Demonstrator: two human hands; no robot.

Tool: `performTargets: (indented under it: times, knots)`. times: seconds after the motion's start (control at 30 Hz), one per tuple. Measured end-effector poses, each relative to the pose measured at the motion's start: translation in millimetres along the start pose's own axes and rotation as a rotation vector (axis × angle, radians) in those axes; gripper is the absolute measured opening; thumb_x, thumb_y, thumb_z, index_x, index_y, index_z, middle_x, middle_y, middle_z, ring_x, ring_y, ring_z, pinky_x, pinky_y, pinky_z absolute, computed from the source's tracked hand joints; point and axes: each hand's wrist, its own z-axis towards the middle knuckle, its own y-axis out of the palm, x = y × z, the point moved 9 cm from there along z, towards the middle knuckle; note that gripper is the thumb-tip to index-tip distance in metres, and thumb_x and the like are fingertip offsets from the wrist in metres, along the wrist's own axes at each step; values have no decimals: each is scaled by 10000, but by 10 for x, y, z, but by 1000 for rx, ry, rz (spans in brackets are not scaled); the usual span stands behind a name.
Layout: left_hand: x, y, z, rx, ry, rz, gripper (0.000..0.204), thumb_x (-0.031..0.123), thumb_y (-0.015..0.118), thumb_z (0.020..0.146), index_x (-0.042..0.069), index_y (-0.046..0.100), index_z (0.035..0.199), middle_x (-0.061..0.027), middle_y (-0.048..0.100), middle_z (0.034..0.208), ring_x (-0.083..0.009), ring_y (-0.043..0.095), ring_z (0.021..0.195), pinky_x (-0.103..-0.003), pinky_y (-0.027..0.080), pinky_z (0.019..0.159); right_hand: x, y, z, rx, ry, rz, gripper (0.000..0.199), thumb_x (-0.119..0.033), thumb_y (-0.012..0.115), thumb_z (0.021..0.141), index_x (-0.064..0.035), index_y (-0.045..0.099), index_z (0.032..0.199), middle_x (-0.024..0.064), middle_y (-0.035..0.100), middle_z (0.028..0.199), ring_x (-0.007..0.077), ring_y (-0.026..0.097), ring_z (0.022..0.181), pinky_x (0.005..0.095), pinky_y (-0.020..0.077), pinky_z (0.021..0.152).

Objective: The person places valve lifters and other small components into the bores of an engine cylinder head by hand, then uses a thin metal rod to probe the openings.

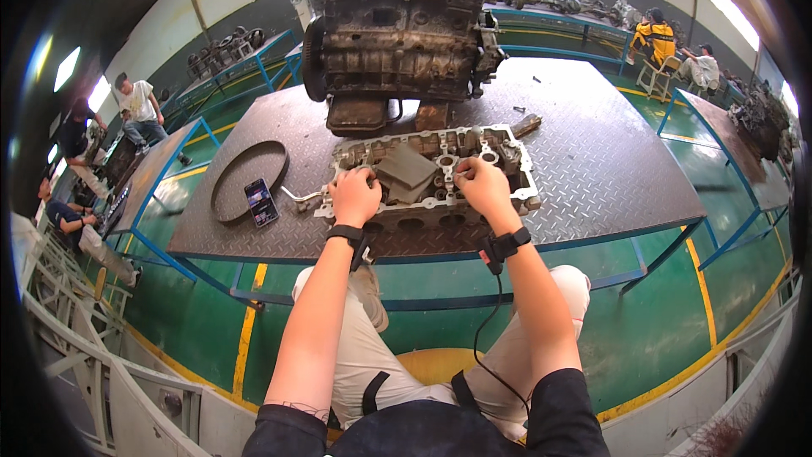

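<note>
In front of me on the table lies an aluminium cylinder head [440, 203], its open upper side facing me. My left hand [353, 196] rests at its left part with bent, closed fingers; what they grip, if anything, is hidden. Over the right part, my right hand [485, 188] is closed in a pinch beside a round bore, and whatever sits between the fingertips is too small to make out. Between the hands, flat grey-brown pieces of sheet or abrasive paper [408, 167] lie stacked on the head.
Behind the head stands a large engine block [402, 30] on supports. To the left are a black belt [222, 182] and a phone [261, 202] on the steel-plate table [584, 127]. A small bolt [518, 109] lies further back. Other people sit at benches on both sides.
</note>
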Motion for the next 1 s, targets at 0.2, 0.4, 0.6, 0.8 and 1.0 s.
performTargets:
  times: [0.2,0.4,0.6,0.8,1.0]
  knots:
    - [24,-81,18,-2,1,-2,252,324,641,904,150,740,1057,-40,718,1142,-305,587,1176,-554,388,1019,41,-3,48,-12,55,102,198,-228,750,828,-96,767,975,124,744,838,313,719,800,399,554,735]
    - [63,-31,34,-26,-1,-2,239,315,633,905,153,739,1044,-43,717,1144,-307,591,1169,-535,393,1023,69,-1,50,-54,48,117,199,-233,748,846,-77,779,965,163,744,884,335,724,863,404,559,786]
    - [17,-144,0,11,-5,-28,219,291,633,866,150,745,992,-48,725,1117,-313,597,1136,-553,386,1018,5,160,47,-91,63,71,195,-242,743,849,-74,768,945,183,735,896,372,709,883,430,553,818]
    - [145,-69,9,57,21,-46,223,291,628,852,135,747,957,-57,734,1101,-318,600,1134,-550,395,994,123,2,54,-21,-27,25,189,-186,720,858,-83,763,1011,150,750,855,304,737,796,399,561,737]
    - [25,-88,-11,52,3,-39,187,251,630,860,138,748,951,-48,736,1086,-295,598,1130,-527,375,1002,44,91,55,25,-67,46,179,-185,738,862,-72,778,995,133,712,777,277,700,733,367,539,698]
